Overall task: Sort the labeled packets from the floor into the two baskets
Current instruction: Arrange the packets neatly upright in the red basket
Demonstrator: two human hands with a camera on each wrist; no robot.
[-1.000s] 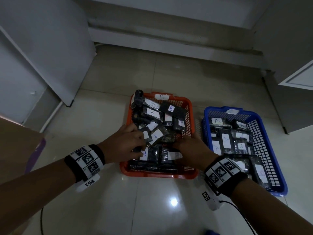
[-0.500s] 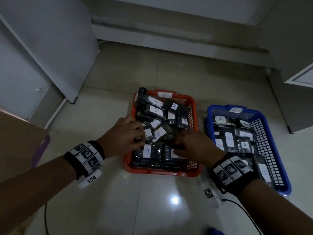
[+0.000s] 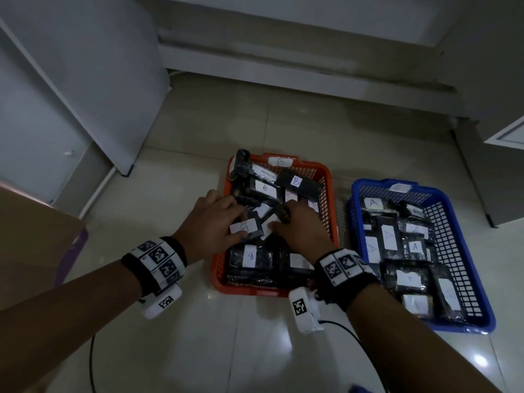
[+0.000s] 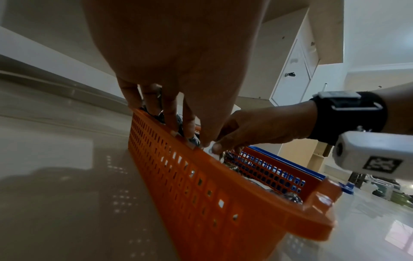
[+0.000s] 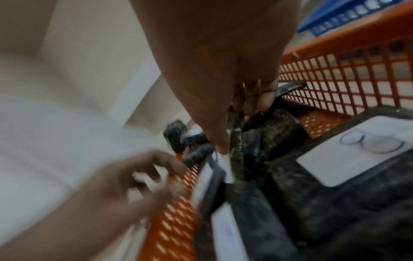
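The orange basket (image 3: 246,291) holds several black packets with white B labels. To its right, the blue basket (image 3: 459,328) holds packets labelled A. Both hands are inside the orange basket, close together. My left hand (image 3: 235,226) pinches a B packet (image 3: 249,226) between fingers and thumb at the basket's left side. My right hand (image 3: 285,219) pinches the edge of a dark packet (image 5: 236,146) in the middle of the pile. In the left wrist view the left fingers (image 4: 190,127) reach over the orange wall (image 4: 201,185). The left hand (image 5: 138,176) is blurred in the right wrist view.
Glossy tiled floor (image 3: 255,350) lies in front of the baskets. A white cabinet (image 3: 85,80) stands at the left, another cabinet (image 3: 504,131) at the right, and a low ledge (image 3: 283,66) runs along the back. A cable (image 3: 348,333) trails from the right wrist.
Both hands have moved from the basket's near end toward its middle. The left hand now pinches a B packet and the right hand has taken hold of a dark packet.
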